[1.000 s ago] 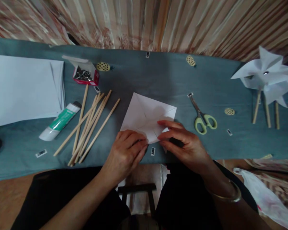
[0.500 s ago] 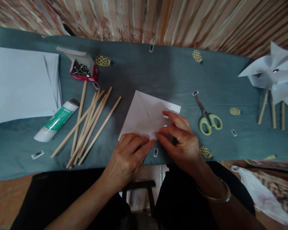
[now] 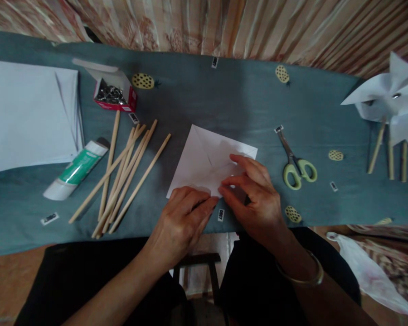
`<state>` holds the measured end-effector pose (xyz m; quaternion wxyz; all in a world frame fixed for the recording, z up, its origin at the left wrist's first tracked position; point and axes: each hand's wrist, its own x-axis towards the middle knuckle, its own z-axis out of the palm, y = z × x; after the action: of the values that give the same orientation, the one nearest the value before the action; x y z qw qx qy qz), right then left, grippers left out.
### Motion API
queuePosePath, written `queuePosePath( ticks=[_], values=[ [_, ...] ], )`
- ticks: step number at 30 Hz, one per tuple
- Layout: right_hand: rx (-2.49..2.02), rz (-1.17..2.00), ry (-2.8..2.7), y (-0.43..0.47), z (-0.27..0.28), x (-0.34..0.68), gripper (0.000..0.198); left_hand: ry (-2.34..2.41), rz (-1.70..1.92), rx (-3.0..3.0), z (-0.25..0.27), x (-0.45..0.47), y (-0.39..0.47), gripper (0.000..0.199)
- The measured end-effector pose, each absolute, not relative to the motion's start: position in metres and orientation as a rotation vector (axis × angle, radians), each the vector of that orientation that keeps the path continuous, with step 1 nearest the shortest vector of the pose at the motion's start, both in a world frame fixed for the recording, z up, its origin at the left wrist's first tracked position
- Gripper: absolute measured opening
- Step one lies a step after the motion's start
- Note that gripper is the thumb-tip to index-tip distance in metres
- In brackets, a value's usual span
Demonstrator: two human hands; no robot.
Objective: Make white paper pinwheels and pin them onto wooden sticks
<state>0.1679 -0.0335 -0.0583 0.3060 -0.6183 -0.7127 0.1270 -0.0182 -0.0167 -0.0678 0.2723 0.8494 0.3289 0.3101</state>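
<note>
A white square of paper [image 3: 199, 156] with crease lines running across it lies turned on the cloth in front of me. My left hand [image 3: 183, 217] pinches its near edge, fingers bent over the paper and thumb pointing right. Close beside it, my right hand [image 3: 253, 192] holds the near right corner between thumb and index finger, its other fingers curved above the sheet. That corner is partly hidden by the right hand. To the right of the paper, scissors [image 3: 295, 167] with green handles lie with their blades pointing away from me.
Several wooden sticks [image 3: 129, 176] lie left of the paper, beside a glue tube [image 3: 78, 170]. Behind them stands an open red box [image 3: 114, 95] of metal fasteners. A stack of white paper [image 3: 27, 117] is at far left; white paper pinwheels [image 3: 387, 97] on sticks are at far right.
My left thumb has drawn back slightly to the left along the paper's near edge, and the right fingertips have shifted slightly left. The whole view has moved a little.
</note>
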Motion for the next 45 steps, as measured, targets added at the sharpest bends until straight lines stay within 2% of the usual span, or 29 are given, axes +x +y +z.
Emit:
queuePosePath(
  ticks=[31,45],
  values=[
    [-1.583,0.328,-1.966,-0.0329,-0.0567,0.1673,0.016,0.896,0.773,2.262,-0.0653,-0.0184,-0.0128,0.021],
    [-1.565,0.334,-2.081,-0.0371,-0.0611,0.1662,0.035,0.901,0.755,2.250,-0.0654,-0.0185,-0.0134,0.021]
  ],
)
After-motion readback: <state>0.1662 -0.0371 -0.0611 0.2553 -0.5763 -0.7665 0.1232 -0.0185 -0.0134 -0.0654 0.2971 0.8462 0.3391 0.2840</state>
